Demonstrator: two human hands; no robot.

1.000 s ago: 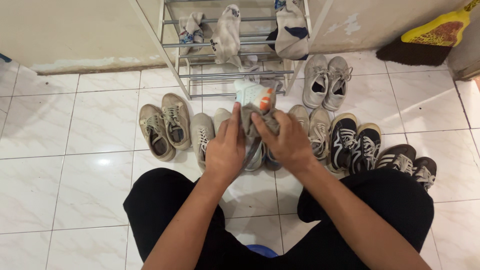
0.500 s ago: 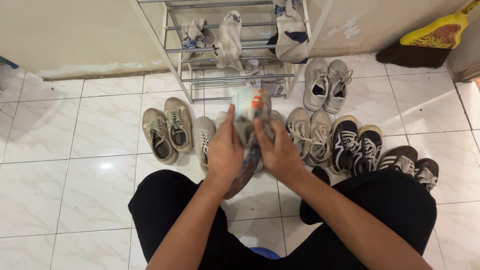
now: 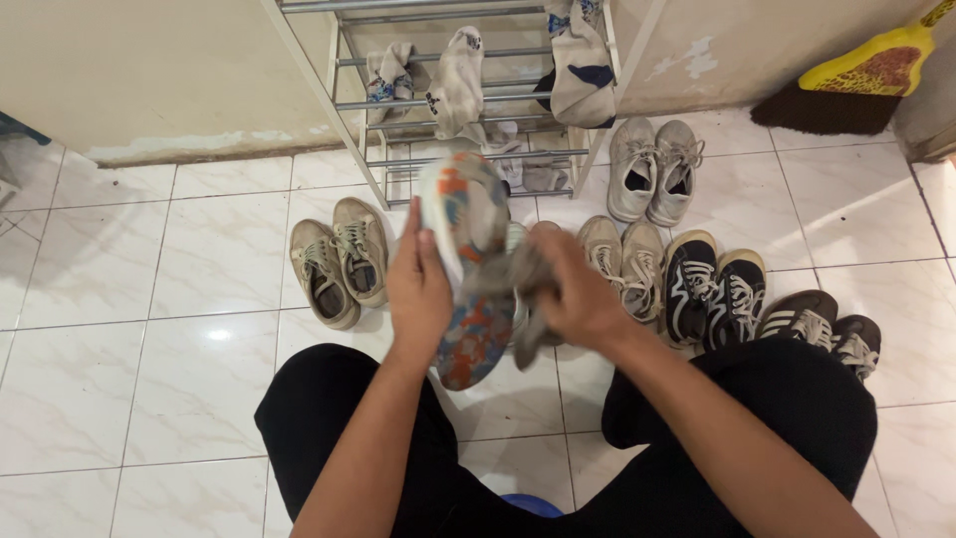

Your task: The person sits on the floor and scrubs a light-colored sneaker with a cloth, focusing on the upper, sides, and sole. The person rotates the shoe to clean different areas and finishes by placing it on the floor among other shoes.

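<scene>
Black-trousered knees [image 3: 697,448] seen at frame bottom; both forearms raised toward centre; left hand [image 3: 418,289] clamped on side of sneaker [image 3: 468,269], sole turned up, lifted at frame centre; right hand [image 3: 578,299] closed on grey cloth [image 3: 508,284] pressed against sneaker; shoe pairs [image 3: 687,279] lined on tiles behind; metal rack [image 3: 458,100] at top centre.

The floor [image 3: 149,299] is pale glossy tile with thin grout lines. Directly on it stand a tan pair of shoes [image 3: 339,261], a grey pair [image 3: 654,169] beside the metal rack [image 3: 398,179], a beige pair [image 3: 624,264], a black pair with white stripes [image 3: 712,289] and a dark striped pair [image 3: 827,324]. A broom [image 3: 846,95] rests in the far corner.
</scene>
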